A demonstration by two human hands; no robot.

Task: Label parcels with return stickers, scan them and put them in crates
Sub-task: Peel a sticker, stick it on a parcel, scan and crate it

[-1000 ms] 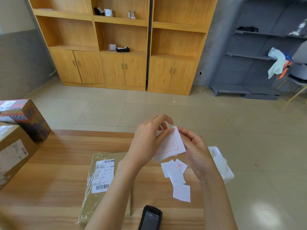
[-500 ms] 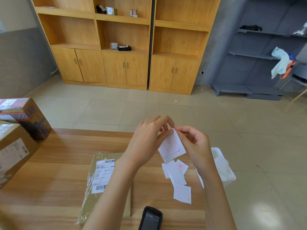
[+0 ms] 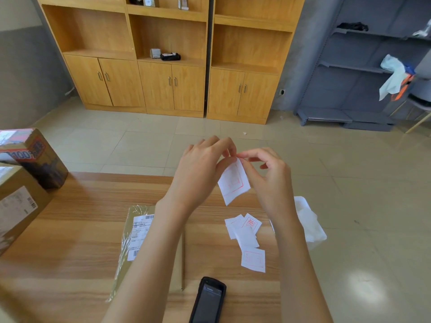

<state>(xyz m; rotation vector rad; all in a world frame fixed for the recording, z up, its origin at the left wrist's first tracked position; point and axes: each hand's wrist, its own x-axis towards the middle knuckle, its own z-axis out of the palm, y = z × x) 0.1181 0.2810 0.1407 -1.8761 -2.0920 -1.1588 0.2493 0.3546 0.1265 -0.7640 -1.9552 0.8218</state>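
Observation:
A white return sticker [image 3: 234, 181] with a red square print hangs above the wooden table [image 3: 70, 229]. My left hand [image 3: 200, 169] pinches its top edge. My right hand [image 3: 268, 173] pinches the top corner with thumb and forefinger. Below them a flat brown parcel [image 3: 137, 231] in clear wrap lies on the table, its shipping label facing up and partly covered by my left forearm. Several loose stickers [image 3: 247, 234] lie to its right. A black handheld scanner [image 3: 207, 301] rests at the near edge.
Two cardboard boxes [image 3: 28, 157] [image 3: 16, 206] stand at the table's left end. A white plastic bag [image 3: 307, 220] hangs off the right edge. Beyond the table are tiled floor, wooden cabinets [image 3: 168, 66] and grey metal shelving [image 3: 361, 66].
Both hands rose slightly with the sticker. The sticker turned from nearly flat to hanging more upright, and my right fingers shifted up to its top corner.

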